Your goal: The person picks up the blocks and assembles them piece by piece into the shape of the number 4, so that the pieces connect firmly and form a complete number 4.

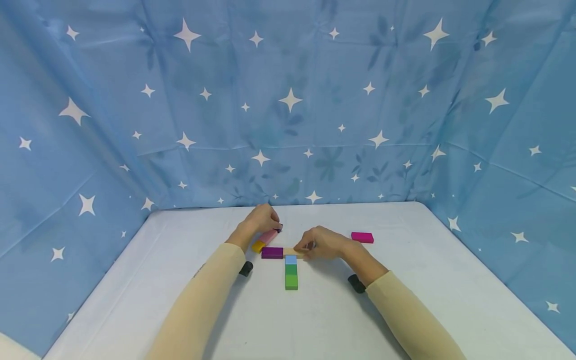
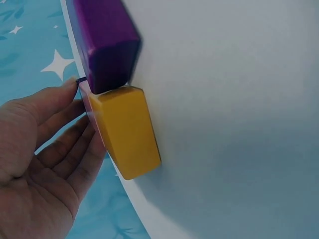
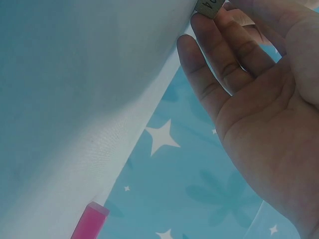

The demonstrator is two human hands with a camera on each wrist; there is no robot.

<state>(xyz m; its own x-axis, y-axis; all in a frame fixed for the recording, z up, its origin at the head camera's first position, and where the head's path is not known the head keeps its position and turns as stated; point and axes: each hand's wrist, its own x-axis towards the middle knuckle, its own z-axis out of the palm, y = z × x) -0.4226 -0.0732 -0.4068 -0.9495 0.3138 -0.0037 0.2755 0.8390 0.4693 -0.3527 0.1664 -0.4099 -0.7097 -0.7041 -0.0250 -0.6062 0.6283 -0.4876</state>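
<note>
At the back of the table, my left hand [image 1: 262,218] pinches a small dark block [image 1: 280,228] at the far end of a slanted row with a pink block [image 1: 269,237] and a yellow block [image 1: 258,246]. In the left wrist view, the yellow block [image 2: 127,134] nearly meets a purple block [image 2: 107,45], and the thumb lies by the dark end. My right hand [image 1: 325,242] holds a beige wooden block [image 1: 293,252] beside the purple block [image 1: 272,253]. Part of the wooden block [image 3: 210,7], with printed digits, shows between the fingertips in the right wrist view.
Below the wooden block, a blue block [image 1: 291,259] and green blocks [image 1: 291,280] form a straight column toward the front. A magenta block [image 1: 362,237] lies alone to the right. Blue star-patterned curtain [image 1: 288,125] encloses the white table [image 1: 405,250] behind and at the sides.
</note>
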